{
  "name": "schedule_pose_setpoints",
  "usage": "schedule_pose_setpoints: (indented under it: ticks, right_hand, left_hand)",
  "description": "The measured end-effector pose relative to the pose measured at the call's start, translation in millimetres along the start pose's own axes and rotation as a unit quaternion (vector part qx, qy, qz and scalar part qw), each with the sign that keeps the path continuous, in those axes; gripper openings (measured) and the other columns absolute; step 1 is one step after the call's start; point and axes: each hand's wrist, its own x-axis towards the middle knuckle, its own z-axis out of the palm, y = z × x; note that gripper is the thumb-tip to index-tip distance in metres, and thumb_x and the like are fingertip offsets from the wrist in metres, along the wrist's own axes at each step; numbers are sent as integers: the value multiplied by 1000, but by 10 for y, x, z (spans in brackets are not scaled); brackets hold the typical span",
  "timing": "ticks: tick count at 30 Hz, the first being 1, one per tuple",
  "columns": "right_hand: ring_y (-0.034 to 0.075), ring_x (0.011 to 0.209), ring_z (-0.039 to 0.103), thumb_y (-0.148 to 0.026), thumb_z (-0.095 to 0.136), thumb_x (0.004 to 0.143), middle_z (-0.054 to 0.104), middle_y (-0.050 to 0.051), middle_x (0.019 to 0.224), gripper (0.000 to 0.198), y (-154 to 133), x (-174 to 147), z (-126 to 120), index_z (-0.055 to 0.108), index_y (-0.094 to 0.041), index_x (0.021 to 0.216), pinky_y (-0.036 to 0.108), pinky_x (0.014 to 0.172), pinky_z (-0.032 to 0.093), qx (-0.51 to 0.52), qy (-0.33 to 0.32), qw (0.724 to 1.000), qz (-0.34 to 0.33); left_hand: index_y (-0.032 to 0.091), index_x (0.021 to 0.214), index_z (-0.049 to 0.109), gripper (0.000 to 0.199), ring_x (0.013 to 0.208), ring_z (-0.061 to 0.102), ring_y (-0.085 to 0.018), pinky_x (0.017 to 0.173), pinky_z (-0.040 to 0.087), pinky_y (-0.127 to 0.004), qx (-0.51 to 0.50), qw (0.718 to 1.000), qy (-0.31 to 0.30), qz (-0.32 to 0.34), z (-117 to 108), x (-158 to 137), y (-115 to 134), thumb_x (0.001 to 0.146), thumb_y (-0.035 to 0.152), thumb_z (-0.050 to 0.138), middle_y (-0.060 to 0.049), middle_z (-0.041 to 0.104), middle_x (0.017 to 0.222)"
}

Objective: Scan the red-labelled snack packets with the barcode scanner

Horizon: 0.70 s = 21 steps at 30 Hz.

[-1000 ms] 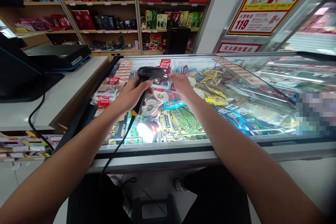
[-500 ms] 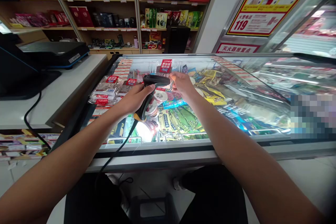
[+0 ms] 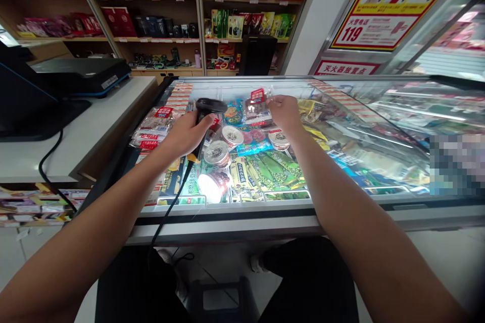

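My left hand (image 3: pixel 188 133) is wrapped round the handle of a black and yellow barcode scanner (image 3: pixel 210 105), its head pointing right and its cable hanging toward me. My right hand (image 3: pixel 285 113) pinches the right edge of a clear food packet (image 3: pixel 257 107) with a red label and dark contents. The packet is held above the glass top of the chest freezer (image 3: pixel 265 220). More red-labelled packets (image 3: pixel 154 123) lie on the glass at the left, one partly hidden by my left hand. Under the glass are ice cream cups (image 3: pixel 217 152) and green wrapped packs (image 3: pixel 269 171).
To the left, a white counter (image 3: pixel 113 121) carries a black scale (image 3: pixel 81 74) and a dark screen stand. Shelves (image 3: pixel 151 40) of bottles and boxes stand behind. Below the freezer edge are my legs and a grey stool (image 3: pixel 222 299).
My right hand has moved right with the packet, away from the scanner. My left hand has shifted slightly left with the scanner, so the cups beneath the glass show more.
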Motion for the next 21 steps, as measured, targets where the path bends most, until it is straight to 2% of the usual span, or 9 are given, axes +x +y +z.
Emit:
schedule_pose_setpoints:
  ticks: [2,4,6,8,10,12,14,16,21]
  right_hand:
    - [33,96,68,-18,62,85,72,16,94,19,98,60,-44,71,-13,100,48,94,52,-108,5,994,4]
    - [40,117,63,-19,65,82,70,22,113,35,119,53,-36,68,-9,115,57,105,45,-177,37,983,-17]
    - [41,128,57,-20,64,83,67,22,126,42,38,-30,8,65,-10,124,61,111,39,-173,68,980,-72]
    - [36,119,64,-19,61,86,71,18,118,33,-118,-168,61,67,-14,118,57,108,46,-85,12,993,-86]
    - [32,98,73,-25,63,91,76,14,101,17,-290,-327,107,69,-18,104,52,94,58,44,-149,988,7]
    - [30,92,75,-32,68,92,77,15,100,15,-425,-468,149,68,-19,100,48,86,63,157,-317,925,136]
    - [29,97,76,-31,71,93,76,17,108,15,-505,-571,198,68,-19,100,44,87,64,254,-402,856,206]
    - [26,102,75,-25,69,94,75,16,112,8,-550,-641,259,68,-18,97,40,91,64,328,-402,825,226]
    - [21,91,76,-14,61,98,75,14,106,10,-623,-753,406,68,-15,91,40,95,63,357,-361,823,256]
  left_hand:
    - [19,88,64,50,77,63,-24,63,38,-31,63,998,7,-12,-15,37,-45,94,64,46,-7,68,81]
    - [19,90,67,51,77,63,-25,64,37,-32,69,997,-20,-28,5,66,-84,94,65,45,-8,69,83]
    - [19,91,68,52,77,62,-24,65,37,-32,44,997,-44,-47,53,86,-115,92,67,46,-8,69,83]
    - [19,92,70,52,76,62,-24,64,37,-32,13,997,-52,-59,108,96,-134,92,66,47,-8,70,83]
    - [19,93,71,52,76,62,-24,64,36,-32,-10,997,-47,-61,149,99,-141,92,65,47,-8,70,84]
    - [19,94,71,53,76,63,-24,65,37,-33,-21,997,-32,-70,163,99,-147,91,66,48,-8,71,84]
    - [19,95,72,55,78,65,-25,67,39,-33,-43,995,-17,-83,157,105,-162,90,68,49,-9,74,86]
    - [18,96,74,58,82,68,-26,71,43,-34,-73,993,-13,-91,144,117,-188,88,71,50,-10,76,90]
    - [20,109,74,61,94,72,-28,78,50,-35,-168,980,-10,-103,172,135,-217,84,73,57,-10,79,104]
